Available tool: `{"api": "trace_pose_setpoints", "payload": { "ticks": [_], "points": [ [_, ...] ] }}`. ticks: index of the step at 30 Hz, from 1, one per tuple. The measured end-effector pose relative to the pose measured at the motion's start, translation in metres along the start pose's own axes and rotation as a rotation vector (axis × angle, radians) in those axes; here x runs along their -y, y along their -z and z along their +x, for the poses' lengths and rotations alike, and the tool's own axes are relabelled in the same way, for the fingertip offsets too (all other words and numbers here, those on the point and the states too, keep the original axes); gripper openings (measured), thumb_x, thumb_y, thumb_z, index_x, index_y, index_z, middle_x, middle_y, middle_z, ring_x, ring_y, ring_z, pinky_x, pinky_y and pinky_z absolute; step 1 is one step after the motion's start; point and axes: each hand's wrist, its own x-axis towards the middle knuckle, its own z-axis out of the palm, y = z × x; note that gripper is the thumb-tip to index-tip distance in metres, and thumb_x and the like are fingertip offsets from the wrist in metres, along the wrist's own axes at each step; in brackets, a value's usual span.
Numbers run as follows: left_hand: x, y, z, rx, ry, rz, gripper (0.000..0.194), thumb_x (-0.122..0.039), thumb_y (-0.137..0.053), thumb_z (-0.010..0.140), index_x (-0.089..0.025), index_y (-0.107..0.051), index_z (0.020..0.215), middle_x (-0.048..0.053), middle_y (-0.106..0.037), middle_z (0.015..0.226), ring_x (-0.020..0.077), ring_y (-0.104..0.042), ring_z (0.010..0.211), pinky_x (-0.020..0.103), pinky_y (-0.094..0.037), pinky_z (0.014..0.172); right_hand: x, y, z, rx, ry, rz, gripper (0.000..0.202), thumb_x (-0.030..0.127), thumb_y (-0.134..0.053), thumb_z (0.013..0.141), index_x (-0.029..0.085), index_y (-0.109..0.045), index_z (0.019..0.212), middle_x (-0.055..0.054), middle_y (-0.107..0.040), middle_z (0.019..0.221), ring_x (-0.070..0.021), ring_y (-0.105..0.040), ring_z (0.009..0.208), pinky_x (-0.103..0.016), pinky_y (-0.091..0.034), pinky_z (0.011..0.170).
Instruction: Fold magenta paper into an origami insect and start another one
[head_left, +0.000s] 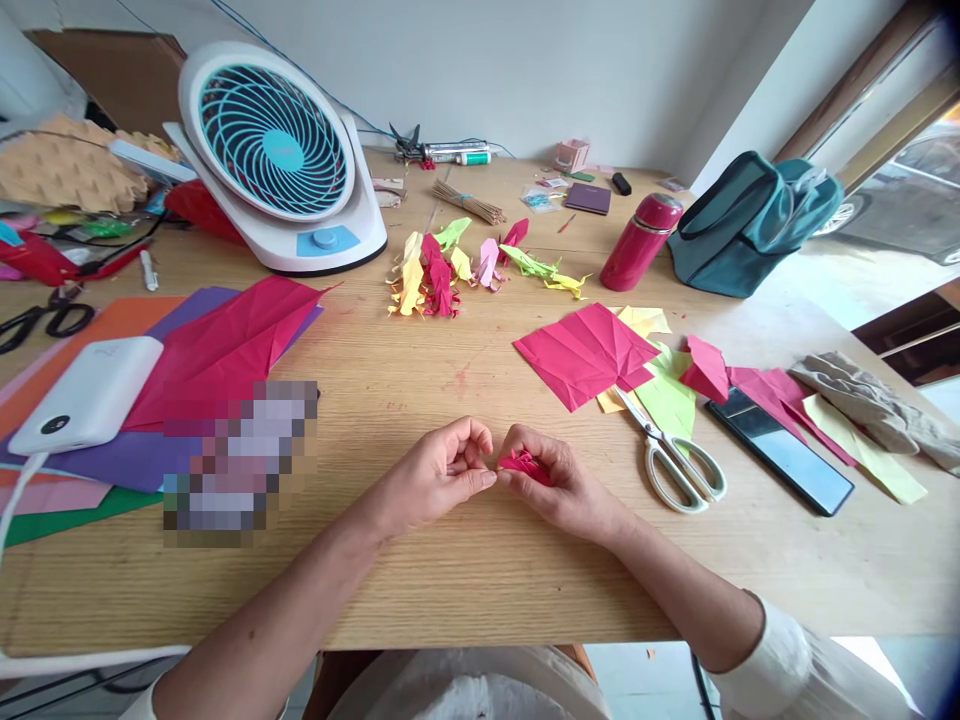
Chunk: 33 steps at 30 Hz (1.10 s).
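Observation:
My right hand (564, 487) is closed around a small piece of folded red paper (527, 465), which shows between its thumb and fingers. My left hand (439, 478) has curled fingers, with its thumb tip pinched at the left end of that paper, against the right fingertips. Most of the folded shape is hidden by the fingers. Both hands are just above the front middle of the wooden table (450, 590). To the right lie white-handled scissors (679, 465) and a creased red paper sheet (585, 350).
Several folded paper figures (439, 275) stand farther back. A white fan (281, 160), coloured sheets (225, 340) and a power bank (86, 395) are at left. A red flask (641, 240), a teal bag (750, 225), a phone (780, 450) and paper scraps (671, 390) are at right.

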Motion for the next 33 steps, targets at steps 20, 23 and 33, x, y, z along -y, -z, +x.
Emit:
{"api": "trace_pose_setpoints", "payload": {
  "ticks": [20, 23, 33],
  "points": [
    [0.002, -0.003, 0.002, -0.004, 0.018, -0.123, 0.023, -0.03, -0.07, 0.081, -0.019, -0.052, 0.091, -0.002, -0.051, 0.079, 0.0082, -0.045, 0.064, 0.019, -0.034, 0.054, -0.003, -0.001, 0.002, -0.003, -0.142, 0.086, 0.031, 0.046, -0.074, 0.082, 0.019, -0.058, 0.084, 0.004, -0.049, 0.071, -0.0106, -0.039, 0.063, -0.025, -0.032, 0.058],
    [0.004, 0.0, 0.004, -0.092, -0.016, -0.081, 0.024, -0.028, -0.073, 0.079, -0.018, -0.053, 0.089, -0.004, -0.052, 0.073, 0.008, -0.047, 0.064, 0.02, -0.037, 0.058, -0.002, 0.003, 0.005, -0.012, -0.157, 0.213, 0.033, 0.046, -0.076, 0.08, 0.019, -0.06, 0.089, 0.003, -0.053, 0.075, -0.0109, -0.043, 0.065, -0.025, -0.035, 0.061],
    [0.015, 0.013, 0.016, -0.308, -0.137, 0.071, 0.021, -0.036, -0.067, 0.086, -0.017, -0.062, 0.094, 0.003, -0.071, 0.083, 0.0139, -0.062, 0.072, 0.024, -0.045, 0.064, -0.005, 0.007, 0.009, -0.164, -0.205, 0.365, 0.034, 0.048, -0.081, 0.075, 0.021, -0.064, 0.087, 0.0, -0.061, 0.08, -0.0126, -0.049, 0.066, -0.026, -0.038, 0.062]
  ]
}}
